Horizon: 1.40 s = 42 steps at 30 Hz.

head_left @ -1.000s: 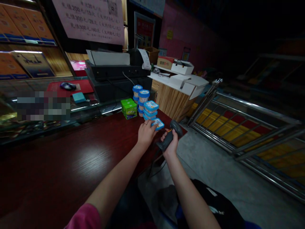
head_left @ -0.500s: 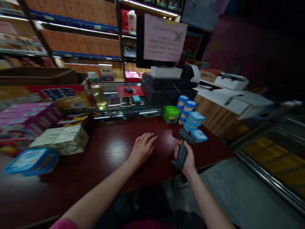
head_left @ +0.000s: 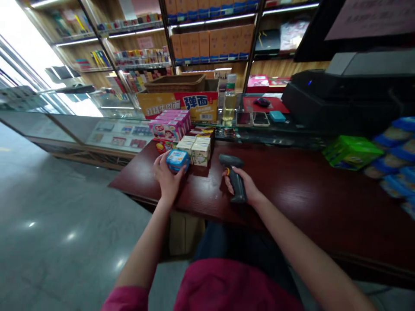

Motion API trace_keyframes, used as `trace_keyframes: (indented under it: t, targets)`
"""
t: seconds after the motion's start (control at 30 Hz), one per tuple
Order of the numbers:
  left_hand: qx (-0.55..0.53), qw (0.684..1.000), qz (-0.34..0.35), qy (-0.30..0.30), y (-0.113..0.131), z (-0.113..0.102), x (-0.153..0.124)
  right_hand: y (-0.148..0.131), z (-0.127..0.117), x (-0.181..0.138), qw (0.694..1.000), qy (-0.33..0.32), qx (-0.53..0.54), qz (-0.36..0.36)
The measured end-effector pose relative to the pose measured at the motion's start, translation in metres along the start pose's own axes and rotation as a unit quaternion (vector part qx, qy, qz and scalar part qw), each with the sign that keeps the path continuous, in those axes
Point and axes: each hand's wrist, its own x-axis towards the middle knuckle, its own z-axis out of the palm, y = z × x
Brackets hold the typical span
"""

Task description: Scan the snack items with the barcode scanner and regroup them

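My left hand [head_left: 167, 176] has its fingers and thumb around a blue-lidded plastic tub [head_left: 178, 158] on the dark red counter [head_left: 279, 190]. In my right hand [head_left: 247, 185] is a black barcode scanner [head_left: 238, 185], gripped by its handle, with a yellow trigger under the index finger. The scanner head points left, toward the white-and-green cartons [head_left: 200, 153]. Those cartons stand right behind the tub. Pink boxes [head_left: 170, 125] are stacked farther back on the left.
Behind the goods stand a cardboard noodle box [head_left: 202, 108] and a bottle of yellow liquid [head_left: 229, 101]. To the right are a green package [head_left: 352, 152], stacked blue-lidded tubs [head_left: 397, 142] and a black cash-register unit [head_left: 327, 101]. The counter's left end drops to a grey floor [head_left: 81, 233].
The view has swung left. My left hand has moved from the bare counter to the blue-lidded tub and taken hold of it. The scanner has moved left in my right hand, away from the stacked tubs.
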Motion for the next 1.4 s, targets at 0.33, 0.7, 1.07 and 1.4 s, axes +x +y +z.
trace_keyframes:
  t: [0.33,0.7,1.07,1.4]
  targets:
    - [-0.338,0.932,-0.113,-0.061,-0.001,-0.001,-0.007,0.003,-0.003,-0.008,0.996,-0.02,-0.071,0.047]
    - [-0.397,0.854,-0.178,-0.283,-0.004,0.001,-0.01,0.01,-0.002,-0.022,0.991,-0.073,-0.105,0.042]
    - [-0.412,0.847,-0.184,-0.281,-0.002,0.001,-0.009,0.013,-0.009,-0.015,0.991,-0.092,-0.077,0.051]
    - [-0.26,0.893,-0.152,-0.335,0.052,0.026,-0.027,-0.003,-0.05,-0.071,0.996,-0.001,-0.059,-0.065]
